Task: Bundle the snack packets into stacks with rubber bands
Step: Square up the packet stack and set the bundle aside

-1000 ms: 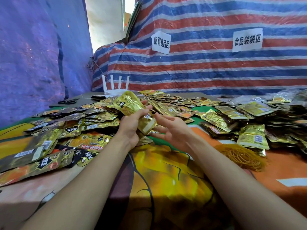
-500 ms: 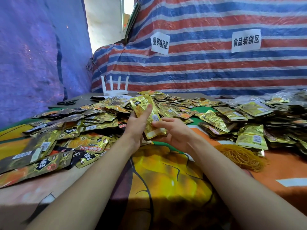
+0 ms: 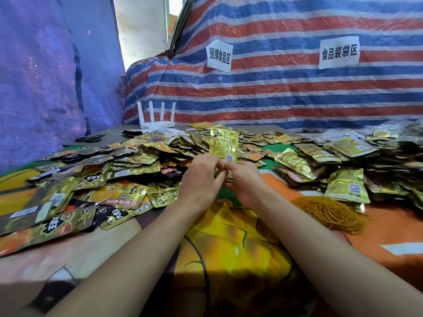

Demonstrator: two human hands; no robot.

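A small stack of gold snack packets stands upright at the centre of the table, held from below by both hands. My left hand grips its lower left edge and my right hand grips its lower right edge, fingertips meeting under it. Loose gold and dark snack packets lie heaped across the left and far side. A heap of yellow rubber bands lies on the cloth to the right of my right forearm.
More gold packets pile up at the right. A white router and black scissors sit at the far left of the table. A striped tarp with two paper signs hangs behind. The orange-yellow cloth covers the near table.
The packet stack, tilted in my left hand a second ago, now stands upright. My right hand has closed in and taken hold of its lower end beside the left.
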